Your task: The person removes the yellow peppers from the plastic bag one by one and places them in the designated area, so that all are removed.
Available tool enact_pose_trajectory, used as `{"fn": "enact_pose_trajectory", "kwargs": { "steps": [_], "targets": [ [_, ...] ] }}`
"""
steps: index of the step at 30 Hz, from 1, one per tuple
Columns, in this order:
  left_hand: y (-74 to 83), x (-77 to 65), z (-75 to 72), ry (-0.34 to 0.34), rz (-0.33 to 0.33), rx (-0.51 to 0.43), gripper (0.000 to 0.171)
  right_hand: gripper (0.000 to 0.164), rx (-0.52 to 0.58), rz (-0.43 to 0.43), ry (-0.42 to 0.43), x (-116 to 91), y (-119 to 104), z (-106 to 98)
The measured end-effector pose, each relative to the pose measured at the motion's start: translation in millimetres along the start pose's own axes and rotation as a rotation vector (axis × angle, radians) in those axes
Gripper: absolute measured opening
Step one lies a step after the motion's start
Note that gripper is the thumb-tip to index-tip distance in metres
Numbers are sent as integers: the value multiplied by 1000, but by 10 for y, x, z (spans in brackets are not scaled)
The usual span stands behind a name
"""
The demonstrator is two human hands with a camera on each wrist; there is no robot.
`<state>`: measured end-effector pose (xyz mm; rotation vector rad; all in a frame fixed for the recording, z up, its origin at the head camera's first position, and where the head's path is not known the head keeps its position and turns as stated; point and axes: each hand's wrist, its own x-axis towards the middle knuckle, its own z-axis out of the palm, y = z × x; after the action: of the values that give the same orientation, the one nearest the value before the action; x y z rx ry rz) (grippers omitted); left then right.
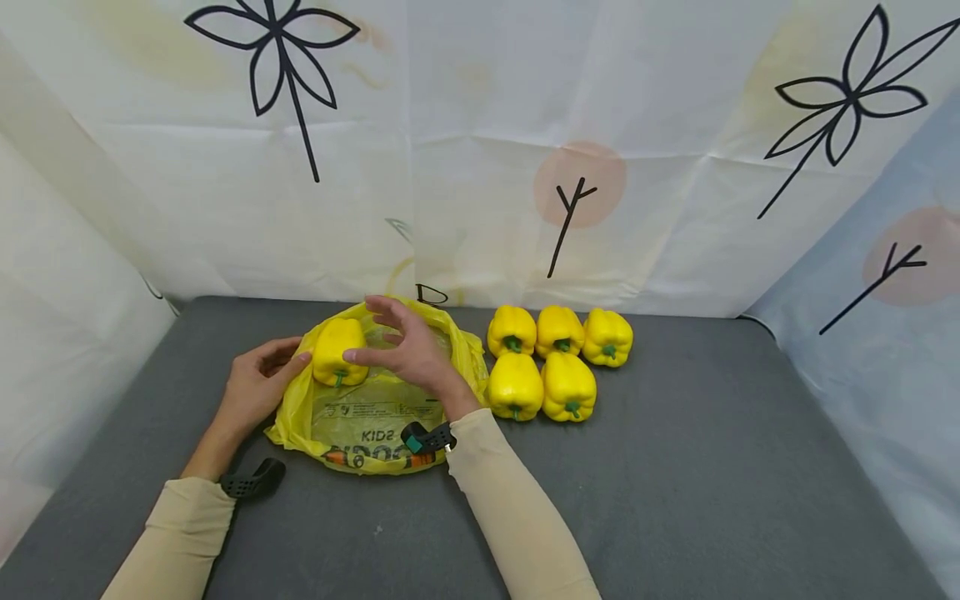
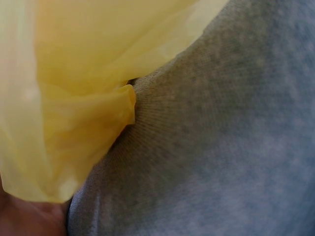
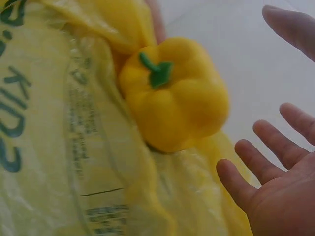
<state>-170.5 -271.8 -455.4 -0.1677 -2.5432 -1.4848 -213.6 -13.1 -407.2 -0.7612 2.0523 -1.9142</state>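
Note:
A yellow plastic bag (image 1: 375, 392) with dark print lies spread on the grey table, its rim rolled up around it. One yellow bell pepper (image 1: 339, 352) with a green stem sits at the left inside the bag. My left hand (image 1: 258, 379) grips the bag's left rim between thumb and fingers, close to that pepper. In the left wrist view the bag's film (image 2: 88, 98) hides most of this hand. Over the bag is my right hand (image 1: 408, 346), fingers spread and holding nothing. The right wrist view shows its fingers (image 3: 275, 147) apart from the pepper (image 3: 177, 93).
Just right of the bag, several yellow bell peppers (image 1: 514, 387) stand in two rows, close together. The grey table (image 1: 712, 467) runs back to a white curtain (image 1: 480, 217) printed with plants.

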Motion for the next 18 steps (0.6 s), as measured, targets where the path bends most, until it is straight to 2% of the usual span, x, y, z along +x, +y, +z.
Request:
{"fn": "enact_pose_trajectory", "kwargs": {
  "steps": [5,12,18],
  "targets": [
    [-8,-1,5,-4,-5,2,46,77,-21,-8,6,12,87,37],
    [-14,2,9,4,-1,8,46,80,-4,64,-1,22,161,75],
    [0,2,0,4,-2,6,46,80,9,74,-12,24,209,109]
  ]
}}
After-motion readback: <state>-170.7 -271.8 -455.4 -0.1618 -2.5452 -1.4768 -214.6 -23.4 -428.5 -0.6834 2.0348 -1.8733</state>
